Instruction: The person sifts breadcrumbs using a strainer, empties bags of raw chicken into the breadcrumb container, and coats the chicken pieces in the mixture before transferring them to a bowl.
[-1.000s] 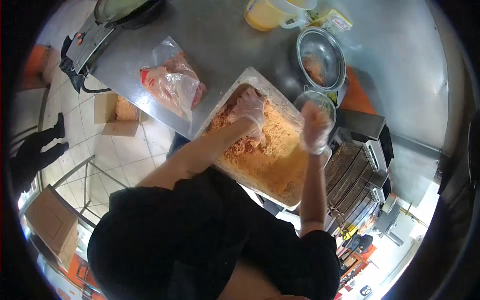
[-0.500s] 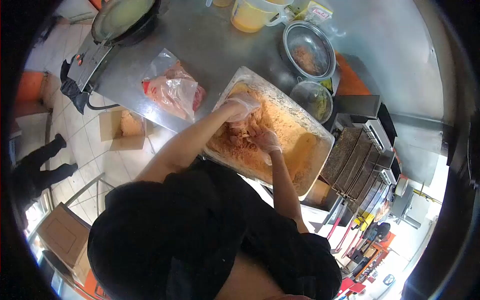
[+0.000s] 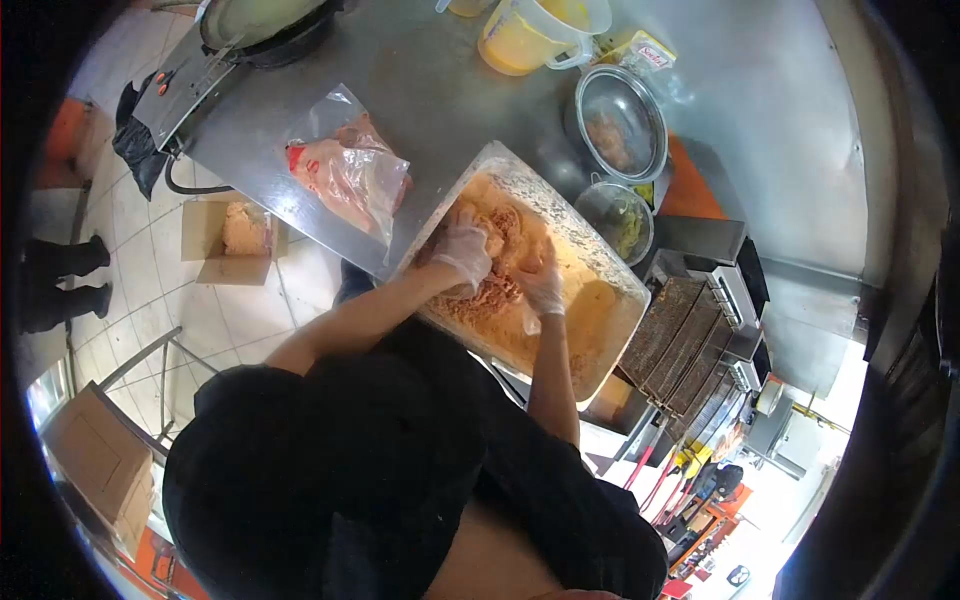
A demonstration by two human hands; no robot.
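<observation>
A deep pale tub [image 3: 618, 345] holds orange-tan breading flour [image 3: 575, 250] and pieces of breaded meat [image 3: 500, 290]. Both hands wear clear plastic gloves and are down inside it. Toward the tub's left side, my left hand [image 3: 464, 252] is curled over the breaded meat, its fingertips partly sunk in the crumbly coating. Facing it, my right hand [image 3: 541, 284] grips the meat's right side with bent fingers. The exact shape of the pieces is hidden under flour and gloves. Left of the tub lies a clear plastic bag [image 3: 350, 175] with raw pinkish meat inside.
Behind the tub stand a steel bowl [image 3: 622, 122], a strainer with green bits [image 3: 617, 222] and a jug of yellow liquid [image 3: 528, 38]. A large pan [image 3: 270, 30] sits far left. Fryer baskets [image 3: 668, 345] are at right. An open carton [image 3: 232, 243] and another person's legs [image 3: 65, 285] are left.
My left hand has moved left and down in the tub, turning over the breaded meat. My right hand stays close by, its fingers now more upright. The whole view has shifted slightly.
</observation>
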